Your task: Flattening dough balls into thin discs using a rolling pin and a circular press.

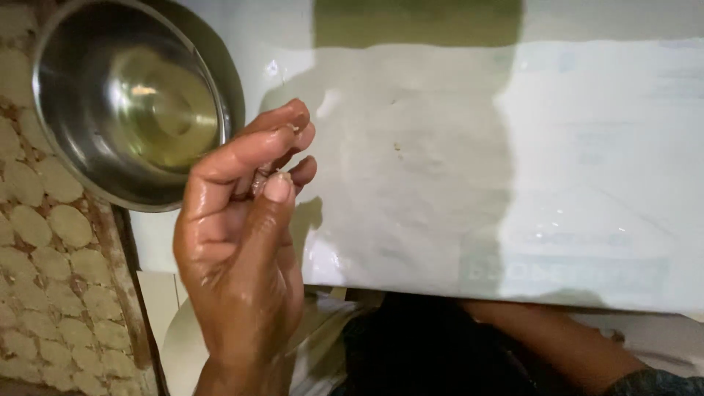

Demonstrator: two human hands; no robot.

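My left hand (235,242) is raised in front of me, wet and glistening as if oiled. Its fingers curl in and the thumb tip presses against the fingertips; I cannot make out anything held between them. It hovers just right of a steel bowl (66,139) that holds a shallow pool of clear yellowish liquid. Under and behind the hand lies a white plastic sheet (440,169) with a slick, shiny surface. A bare forearm (557,337), which seems to be my right one, runs along the bottom right below the sheet's edge; its hand is hidden.
Several small, round, flat dough discs (44,257) lie in rows on a patterned cloth at the left. A greenish strip (418,22) shows at the top past the sheet. Dark fabric (425,352) fills the bottom middle.
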